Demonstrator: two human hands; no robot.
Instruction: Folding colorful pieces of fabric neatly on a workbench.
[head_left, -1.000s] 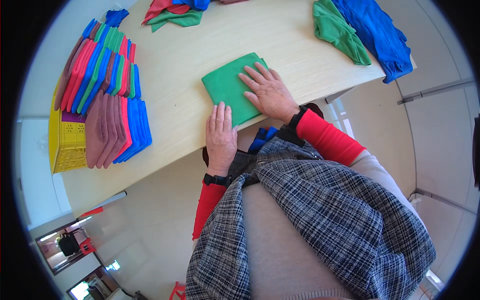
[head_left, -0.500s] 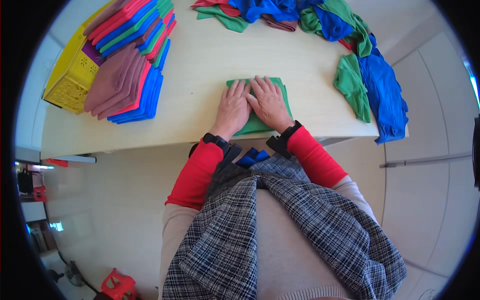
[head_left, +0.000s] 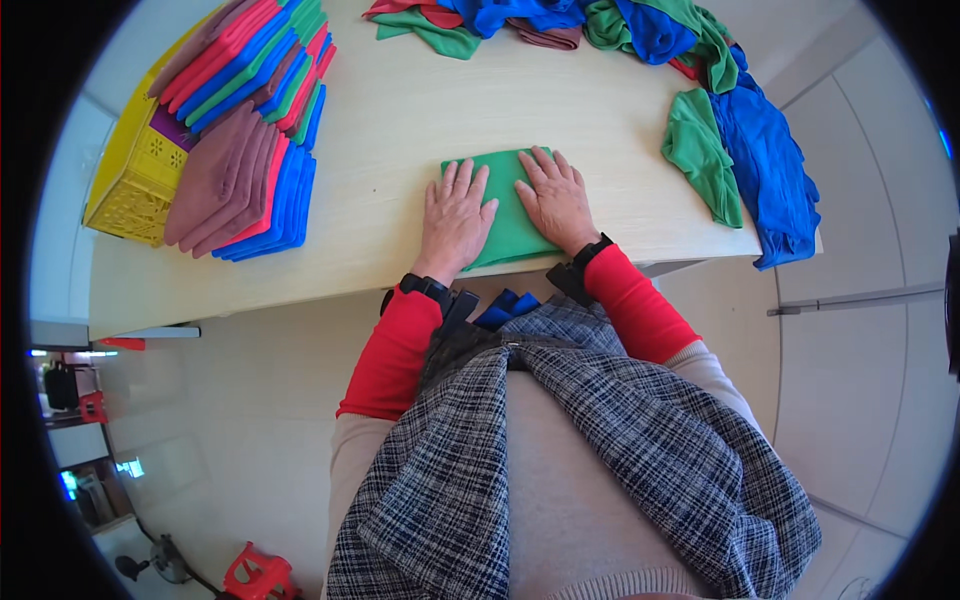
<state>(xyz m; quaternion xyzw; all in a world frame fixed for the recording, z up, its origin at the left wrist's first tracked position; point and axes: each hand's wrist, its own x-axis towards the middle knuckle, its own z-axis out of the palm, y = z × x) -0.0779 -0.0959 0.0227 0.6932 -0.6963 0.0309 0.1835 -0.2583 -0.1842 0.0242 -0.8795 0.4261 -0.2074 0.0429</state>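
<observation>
wooden table (head_left: 400, 150) | one green cloth (head_left: 510, 215) | left hand (head_left: 455, 215), right hand (head_left: 555, 200) spread flat

One head-worn fisheye view looked steeply down from above the person's chest, facing toward twelve o'clock across the pale surface (head_left: 400, 130). It sat near: torso filled six o'clock, the surface's near edge bent, and a dark rim ringed the frame.

worktop (head_left: 400, 150): pale wood | folded cloths (head_left: 250, 150): stacked far left, beside yellow crate (head_left: 130, 185) | loose cloths (head_left: 740, 130): blue and green heap, right and far edge | red stool (head_left: 258, 575): on floor
</observation>
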